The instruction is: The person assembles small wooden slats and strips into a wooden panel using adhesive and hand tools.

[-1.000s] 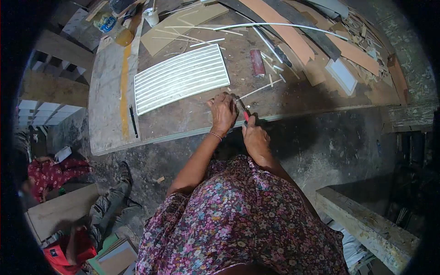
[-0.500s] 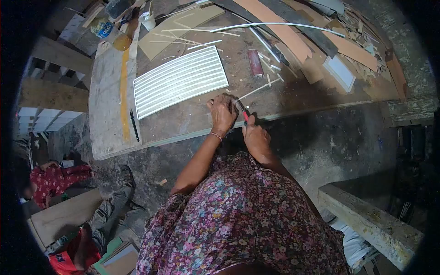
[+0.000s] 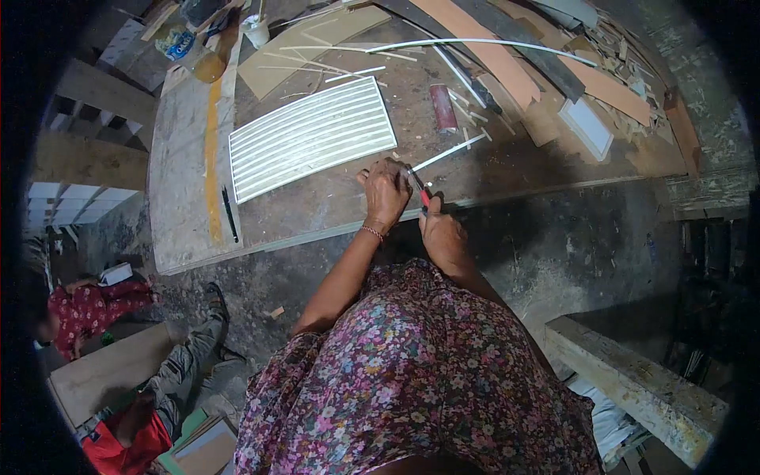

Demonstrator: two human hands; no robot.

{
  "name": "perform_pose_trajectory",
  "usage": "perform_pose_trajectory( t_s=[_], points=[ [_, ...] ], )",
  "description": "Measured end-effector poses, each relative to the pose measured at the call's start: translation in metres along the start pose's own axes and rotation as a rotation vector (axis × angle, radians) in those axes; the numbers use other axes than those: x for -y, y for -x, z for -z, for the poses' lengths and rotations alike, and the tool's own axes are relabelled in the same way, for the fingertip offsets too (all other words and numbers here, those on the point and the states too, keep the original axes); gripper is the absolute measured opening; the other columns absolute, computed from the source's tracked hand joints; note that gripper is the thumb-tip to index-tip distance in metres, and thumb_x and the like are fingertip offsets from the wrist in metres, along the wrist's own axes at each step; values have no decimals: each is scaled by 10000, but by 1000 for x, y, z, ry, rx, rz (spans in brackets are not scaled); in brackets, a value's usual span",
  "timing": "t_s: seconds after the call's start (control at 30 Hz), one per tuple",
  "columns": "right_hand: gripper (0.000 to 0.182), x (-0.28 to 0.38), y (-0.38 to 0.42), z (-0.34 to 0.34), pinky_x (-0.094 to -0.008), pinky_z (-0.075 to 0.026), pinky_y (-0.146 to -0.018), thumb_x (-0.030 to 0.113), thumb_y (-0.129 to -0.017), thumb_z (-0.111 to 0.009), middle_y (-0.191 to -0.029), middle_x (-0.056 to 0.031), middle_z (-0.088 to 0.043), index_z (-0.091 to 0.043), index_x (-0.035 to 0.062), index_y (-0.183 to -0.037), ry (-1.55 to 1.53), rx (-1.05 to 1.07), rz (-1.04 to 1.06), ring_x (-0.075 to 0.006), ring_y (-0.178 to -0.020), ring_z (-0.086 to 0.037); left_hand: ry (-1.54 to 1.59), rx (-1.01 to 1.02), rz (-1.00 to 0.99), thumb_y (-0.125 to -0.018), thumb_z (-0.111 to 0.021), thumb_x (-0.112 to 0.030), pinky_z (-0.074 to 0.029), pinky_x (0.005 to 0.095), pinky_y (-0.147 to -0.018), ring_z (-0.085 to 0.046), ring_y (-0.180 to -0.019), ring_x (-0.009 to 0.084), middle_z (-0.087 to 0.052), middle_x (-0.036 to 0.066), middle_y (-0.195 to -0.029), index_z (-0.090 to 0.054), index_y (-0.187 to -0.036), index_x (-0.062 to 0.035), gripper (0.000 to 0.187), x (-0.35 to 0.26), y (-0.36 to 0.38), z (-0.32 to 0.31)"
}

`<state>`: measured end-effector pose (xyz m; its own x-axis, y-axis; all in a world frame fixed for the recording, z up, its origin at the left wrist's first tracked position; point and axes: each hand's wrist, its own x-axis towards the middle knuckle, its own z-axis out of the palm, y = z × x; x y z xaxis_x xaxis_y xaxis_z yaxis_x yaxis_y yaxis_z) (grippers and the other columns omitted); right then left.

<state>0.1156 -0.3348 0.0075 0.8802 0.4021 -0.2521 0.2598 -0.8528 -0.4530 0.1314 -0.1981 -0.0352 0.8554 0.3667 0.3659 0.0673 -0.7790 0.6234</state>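
My right hand [image 3: 443, 232] grips red-handled pliers [image 3: 425, 195], whose metal jaws point up toward my left fingertips. Beside them my left hand [image 3: 386, 192] is closed, its fingers pinching the near end of a thin white strip [image 3: 451, 153]. That strip runs away to the right across the worktable [image 3: 317, 207]. Where the jaws meet the strip is partly hidden by my fingers. Left of my hands lies a white slatted panel [image 3: 313, 141], a framed rectangle with parallel ribs. A dark red cylinder [image 3: 443, 108] lies beyond the strip.
A black pen [image 3: 229, 214] lies near the left edge. Thin sticks [image 3: 340, 49] and a long white strip [image 3: 475, 41] lie at the back. Offcuts [image 3: 625, 75] pile up at right. Two people sit on the floor at lower left; a thick beam [image 3: 633, 380] stands lower right.
The white strip beyond my hands has rolled to show a wider, brighter face. Both hands and the pliers keep nearly the same position. The view has shifted slightly.
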Motion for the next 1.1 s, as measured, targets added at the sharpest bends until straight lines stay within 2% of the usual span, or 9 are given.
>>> perform_pose_trajectory(
  t_s=[0.17, 0.33, 0.43, 0.6, 0.83, 0.93, 1.1],
  points=[
    [376, 9, 3, 9, -489, -447, -571, 256, -846, -448, -653, -251, -565, -356, -33, -1068, -5, -7, -21, -423, -651, -566, 44, -61, -3, -656, -607, -61, -290, 407, -755, -482, -822, 291, -546, 119, -823, -592, -744, -57, 89, -2, 2, 4],
    [375, 2, 1, 3, -492, -443, -581, 257, -849, -443, -662, -256, -564, -355, -30, -1075, -32, -5, -4, -426, -658, -562, -15, -23, -58, -651, -598, -42, -298, 397, -735, -467, -826, 293, -540, 115, -841, -601, -765, -53, 115, -2, 3, 7],
    [341, -2, 1, -3, -468, -446, -490, 241, -850, -458, -596, -229, -553, -363, -44, -1012, 18, -97, 43, -403, -582, -563, 2, -33, -71, -651, -591, -44, -300, 393, -723, -467, -824, 288, -541, 104, -845, -611, -787, -65, 139, 1, 4, 3],
    [355, -3, 6, 1, -468, -441, -485, 252, -853, -450, -596, -214, -557, -359, -47, -1020, 16, -66, 57, -400, -574, -561, -85, -44, -68, -653, -589, -54, -300, 390, -725, -481, -811, 260, -541, 84, -836, -627, -827, -109, 186, 1, 6, 2],
    [325, -5, 5, -10, -470, -439, -490, 258, -855, -444, -600, -202, -561, -382, -28, -997, 56, -90, 56, -389, -561, -558, -8, 2, -97, -646, -594, -41, -317, 392, -745, -490, -831, 275, -545, 110, -860, -605, -791, -54, 146, 4, 8, 3],
    [319, -2, 5, -8, -493, -445, -549, 253, -845, -456, -647, -251, -564, -380, -16, -999, -16, -56, 7, -419, -625, -567, 6, 30, -107, -646, -595, -37, -323, 392, -741, -491, -830, 280, -547, 113, -854, -606, -800, -48, 154, 5, 6, 3],
    [309, -3, 9, -1, -499, -442, -550, 238, -834, -469, -645, -250, -563, -387, -26, -970, 5, -105, 61, -418, -623, -567, 12, 21, -100, -654, -593, -32, -327, 394, -728, -494, -819, 281, -552, 114, -820, -612, -806, -51, 155, 2, 9, 5]
  ],
)
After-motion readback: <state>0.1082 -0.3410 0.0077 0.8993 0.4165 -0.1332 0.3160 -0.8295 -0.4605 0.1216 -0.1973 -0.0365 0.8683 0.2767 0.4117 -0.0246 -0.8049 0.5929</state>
